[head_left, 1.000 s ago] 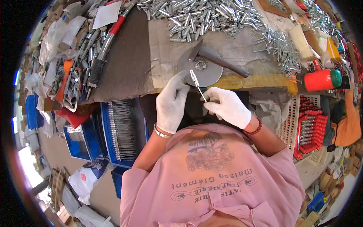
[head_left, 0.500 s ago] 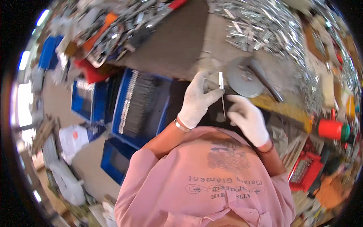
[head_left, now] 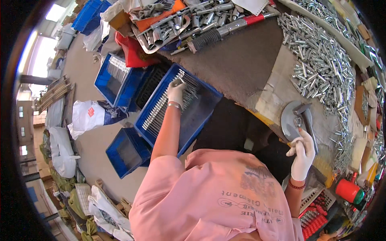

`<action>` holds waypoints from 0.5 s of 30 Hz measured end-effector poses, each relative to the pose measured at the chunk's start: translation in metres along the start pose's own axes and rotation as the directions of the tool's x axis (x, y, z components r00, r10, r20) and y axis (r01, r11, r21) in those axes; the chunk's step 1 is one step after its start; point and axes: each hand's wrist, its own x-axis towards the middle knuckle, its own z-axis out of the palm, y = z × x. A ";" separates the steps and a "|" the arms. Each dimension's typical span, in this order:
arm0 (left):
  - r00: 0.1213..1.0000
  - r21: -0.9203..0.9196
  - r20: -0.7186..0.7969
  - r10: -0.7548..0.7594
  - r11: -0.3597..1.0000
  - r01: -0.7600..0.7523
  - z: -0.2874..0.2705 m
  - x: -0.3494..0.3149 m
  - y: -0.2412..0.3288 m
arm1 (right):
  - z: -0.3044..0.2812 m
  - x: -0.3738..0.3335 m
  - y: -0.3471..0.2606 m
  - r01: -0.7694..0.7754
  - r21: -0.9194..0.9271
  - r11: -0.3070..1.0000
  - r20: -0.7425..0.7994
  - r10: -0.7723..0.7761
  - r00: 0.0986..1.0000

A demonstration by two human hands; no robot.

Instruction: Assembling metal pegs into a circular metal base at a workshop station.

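My left hand, in a white glove, is over a long blue bin, its fingers closed on a thin metal rod with a bright silver end. Rows of similar metal rods lie side by side in that bin. My right hand, also gloved, is at the near edge of a round grey dish. Its index finger stretches toward the dish and the thumb is apart from it. Small parts sit in the dish, and a hammer-like metal tool lies across it.
A large heap of silver metal pieces covers the bench's far right. Metal tubes and tools crowd its far left. More blue bins stand at the left, by a white sack. A red and green container is at the right.
My left hand has moved left with the rod, from in front of me to over the blue bin. The right hand has gone right, to the dish. The view has shifted.
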 end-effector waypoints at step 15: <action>0.761 0.704 -0.130 0.636 0.600 -0.381 -0.014 0.136 -0.088 | -0.005 -0.002 0.008 0.039 0.054 0.998 0.038 -0.041 0.998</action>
